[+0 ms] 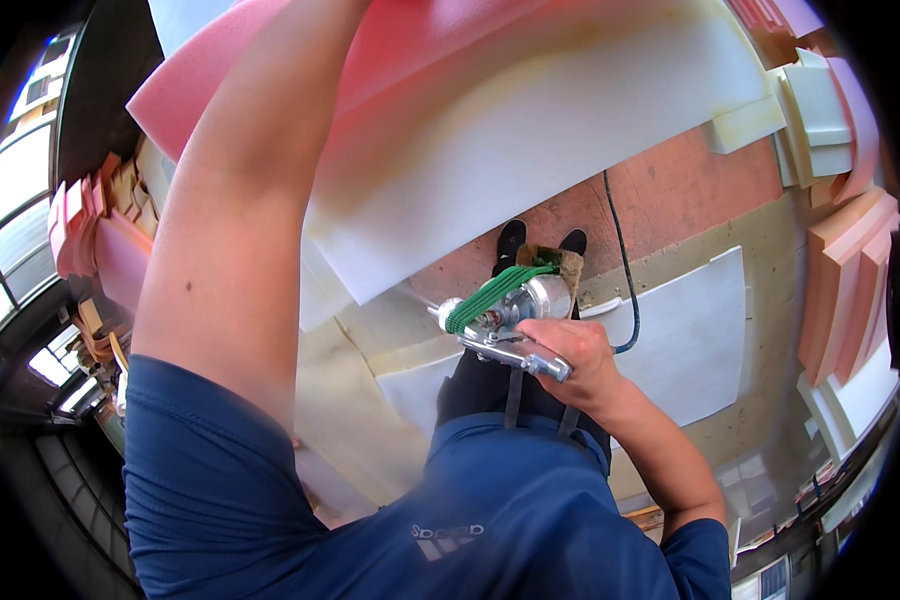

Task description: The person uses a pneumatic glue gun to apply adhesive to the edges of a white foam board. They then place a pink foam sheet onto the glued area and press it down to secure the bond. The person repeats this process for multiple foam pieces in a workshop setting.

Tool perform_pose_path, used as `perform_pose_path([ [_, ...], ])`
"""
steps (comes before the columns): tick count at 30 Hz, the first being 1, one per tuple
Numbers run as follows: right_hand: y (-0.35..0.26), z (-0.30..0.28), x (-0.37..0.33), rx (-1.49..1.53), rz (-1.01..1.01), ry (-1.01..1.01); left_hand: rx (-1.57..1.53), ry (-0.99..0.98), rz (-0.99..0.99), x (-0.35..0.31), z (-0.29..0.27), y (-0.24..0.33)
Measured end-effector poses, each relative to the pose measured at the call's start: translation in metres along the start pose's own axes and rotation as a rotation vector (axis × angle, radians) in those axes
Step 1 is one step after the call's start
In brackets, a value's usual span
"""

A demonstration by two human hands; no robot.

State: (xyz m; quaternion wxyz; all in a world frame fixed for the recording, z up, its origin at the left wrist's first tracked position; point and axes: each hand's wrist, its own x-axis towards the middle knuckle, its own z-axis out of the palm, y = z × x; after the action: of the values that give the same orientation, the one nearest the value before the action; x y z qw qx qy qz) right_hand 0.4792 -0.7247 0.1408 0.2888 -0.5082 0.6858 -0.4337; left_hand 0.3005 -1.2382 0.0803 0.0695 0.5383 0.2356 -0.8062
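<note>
Found the spray gun (505, 348) in the right hand (582, 362), low in front of the blue shirt (550, 490). Observed the right hand curled around the metal handle (552, 370), pinching it between thumb and fingers. Noted a silver cup (550, 297) on the far side of the handle, and a green strap (495, 298) stretched obliquely just beside the cup. Traced a dark hose (625, 245) from near the white sheet (560, 150) down to behind the right hand; cannot tell whether joined to the gun.

Observed the left arm (240, 190) reaching forward across the pink foam (410, 45). Cannot tell the state of the left hand, beyond the upper edge of view. Noted the pink foam over the far part of the white sheet, with yellowish staining on the sheet.

Found a white panel (685, 335) on the floor (705, 185), right of the gun, and black shoes (511, 240) just beyond the cup. Recorded foam stacks (850, 290) at both sides, with windows (15, 185) at far left.
</note>
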Motion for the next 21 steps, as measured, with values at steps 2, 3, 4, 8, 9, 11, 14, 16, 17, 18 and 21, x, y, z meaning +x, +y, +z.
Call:
perform_pose_path([
  [2,-0.002,0.000,-0.002,0.058,0.047,0.000,0.433,-0.062,-0.009,0.007,0.000,0.021],
  [3,-0.003,-0.001,-0.003,0.072,0.034,-0.038,0.812,-0.131,-0.001,0.017,0.003,0.059],
  [4,-0.001,-0.001,-0.005,0.073,0.047,-0.059,1.207,-0.201,-0.025,0.019,0.001,0.056],
  [8,0.004,-0.003,-0.014,0.048,0.019,-0.104,-0.319,-0.051,-0.234,0.019,0.001,0.034],
  [9,0.005,-0.003,-0.016,0.053,0.023,-0.113,-0.173,-0.110,-0.168,0.019,0.001,0.030],
  [11,0.005,-0.004,-0.019,0.065,0.022,-0.135,-0.163,-0.179,-0.038,0.018,-0.003,0.023],
  [14,0.004,-0.010,-0.025,0.054,0.098,-0.223,-1.294,-0.205,-0.329,0.009,-0.011,-0.003],
  [16,0.004,-0.010,-0.031,0.072,0.081,-0.145,-2.971,-0.119,-1.261,-0.037,-0.023,-0.044],
  [17,0.008,-0.018,-0.031,0.069,0.035,-0.115,-3.090,0.129,-1.388,-0.018,-0.018,-0.003],
  [18,0.005,-0.016,-0.032,0.169,0.014,-0.110,-3.176,0.420,-1.509,-0.006,-0.022,0.050],
  [21,0.004,-0.032,-0.044,0.160,0.120,0.023,-3.183,0.184,-1.381,-0.010,-0.021,0.034],
])
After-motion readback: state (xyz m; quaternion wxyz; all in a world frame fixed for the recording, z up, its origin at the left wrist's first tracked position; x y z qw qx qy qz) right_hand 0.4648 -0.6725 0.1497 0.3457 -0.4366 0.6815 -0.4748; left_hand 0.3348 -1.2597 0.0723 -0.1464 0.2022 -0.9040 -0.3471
